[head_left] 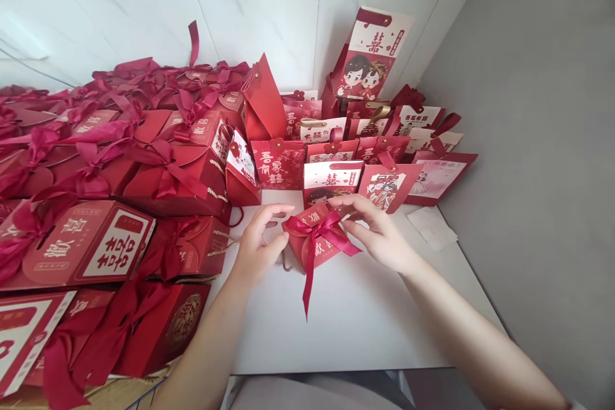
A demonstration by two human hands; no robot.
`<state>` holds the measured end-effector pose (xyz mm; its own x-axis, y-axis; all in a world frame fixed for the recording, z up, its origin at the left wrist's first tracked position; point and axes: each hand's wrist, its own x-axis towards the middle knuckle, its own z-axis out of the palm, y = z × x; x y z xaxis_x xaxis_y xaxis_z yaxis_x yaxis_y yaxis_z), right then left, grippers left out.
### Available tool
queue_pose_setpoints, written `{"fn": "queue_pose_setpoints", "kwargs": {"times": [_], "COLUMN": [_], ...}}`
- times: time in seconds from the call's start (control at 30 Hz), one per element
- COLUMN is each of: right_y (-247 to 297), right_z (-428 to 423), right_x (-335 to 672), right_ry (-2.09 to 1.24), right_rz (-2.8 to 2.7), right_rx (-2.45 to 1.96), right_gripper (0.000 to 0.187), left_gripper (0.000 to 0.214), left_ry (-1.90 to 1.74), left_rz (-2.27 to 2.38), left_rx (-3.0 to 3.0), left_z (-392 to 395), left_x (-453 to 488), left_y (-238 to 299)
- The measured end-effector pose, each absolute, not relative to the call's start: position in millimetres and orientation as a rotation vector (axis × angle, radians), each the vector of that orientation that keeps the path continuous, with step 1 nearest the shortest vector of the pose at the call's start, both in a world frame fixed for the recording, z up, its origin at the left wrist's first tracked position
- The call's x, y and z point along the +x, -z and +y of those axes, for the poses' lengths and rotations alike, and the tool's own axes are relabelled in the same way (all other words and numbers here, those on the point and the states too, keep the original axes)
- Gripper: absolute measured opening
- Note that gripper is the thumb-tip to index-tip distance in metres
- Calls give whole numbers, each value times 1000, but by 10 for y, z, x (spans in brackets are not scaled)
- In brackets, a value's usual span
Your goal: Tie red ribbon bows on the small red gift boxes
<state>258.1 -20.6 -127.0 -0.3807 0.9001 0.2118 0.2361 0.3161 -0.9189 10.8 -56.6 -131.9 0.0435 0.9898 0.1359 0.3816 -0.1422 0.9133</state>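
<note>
A small red gift box (323, 248) with a crimson ribbon bow (314, 229) sits at the middle of the white table, turned at an angle. One ribbon tail hangs down its front. A bit of twisted cord shows at its left side. My left hand (262, 240) curves round the left end of the box, thumb at the near side and fingertips by the back edge. On the other side, my right hand (375, 230) has its fingertips at the back edge and its thumb by the bow's right loop. Both hands seem to hold the box lightly.
Many red gift boxes (175, 173) with bows are stacked along the left. Several upright red gift bags (277, 163) stand behind my hands. A taller bag (372, 54) rises at the back. A white paper sheet (430, 227) lies at right, near a grey wall (538, 141).
</note>
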Motion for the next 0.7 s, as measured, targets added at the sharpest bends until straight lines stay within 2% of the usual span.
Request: {"fn": "queue_pose_setpoints", "kwargs": {"times": [0.1,0.33,0.43,0.57,0.7], "right_y": [1309,1469,1493,1460,1423], "right_z": [-258,-346,-377,-400,-377], "right_x": [2540,2405,2357,2282,2223], "right_ry": [-1080,-905,-766,-730,-689], "right_rz": [-1786,-1686,-1677,-1679,-1701], "right_rx": [-1008,-1079,-1076,-1051,-1049], "right_gripper": [32,18,15,29,14], "left_gripper": [39,5,9,15,11], "left_ry": [-1057,-1289,-1406,-1424,-1414], "left_rz": [1384,1324,1396,1632,1715], "left_rx": [1658,1320,1355,1634,1750], "left_z": [-567,-544,-548,-585,-609], "left_x": [82,357,437,456,439], "left_y": [1333,1388,1409,1419,1426]}}
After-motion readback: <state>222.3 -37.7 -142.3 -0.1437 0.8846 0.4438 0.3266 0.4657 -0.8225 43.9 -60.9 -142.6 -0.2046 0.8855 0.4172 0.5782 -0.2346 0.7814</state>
